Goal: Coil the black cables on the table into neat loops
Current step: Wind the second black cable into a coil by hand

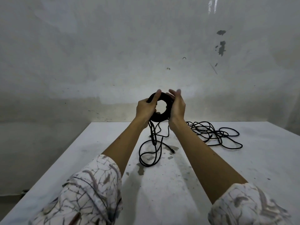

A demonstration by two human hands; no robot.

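A white, flat-topped table fills the lower half of the view, its surface scuffed with grey smudges and darker blotches toward the centre. Behind it, from 9 through 12 to 3 o'clock, stands a pale grey plastered wall, stained and mottled. Dark chipped patches of missing paint show at about 1 o'clock. A bright glare streak sits near the upper edge at 1 o'clock.

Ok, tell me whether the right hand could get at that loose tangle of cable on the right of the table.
Probably yes. The tangled cable lies uncovered on the table, just right of the right hand, nothing between. But that hand is steadying the coil with the left hand, so must let go first.
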